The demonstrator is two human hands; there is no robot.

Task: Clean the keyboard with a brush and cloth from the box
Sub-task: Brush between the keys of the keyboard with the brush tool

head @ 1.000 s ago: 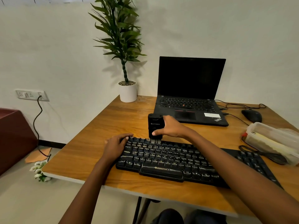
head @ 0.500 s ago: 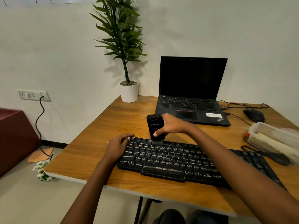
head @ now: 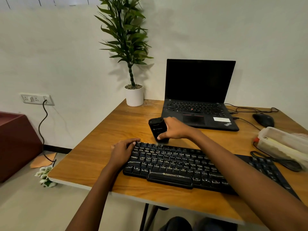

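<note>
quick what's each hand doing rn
Left hand: open, resting on the left end of the keyboard.
Right hand: closed, holding the black brush at the top row.

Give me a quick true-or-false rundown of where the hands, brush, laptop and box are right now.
1. The right hand grips the brush. True.
2. The brush is at the number-pad end of the keyboard. False: it is at the top key row, near the left end.
3. The left hand rests on the keyboard's left end. True.
4. The laptop is closed. False: its lid is open and the screen is dark.
5. The box sits left of the keyboard. False: it is by the keyboard's right end, near the mouse.
</note>
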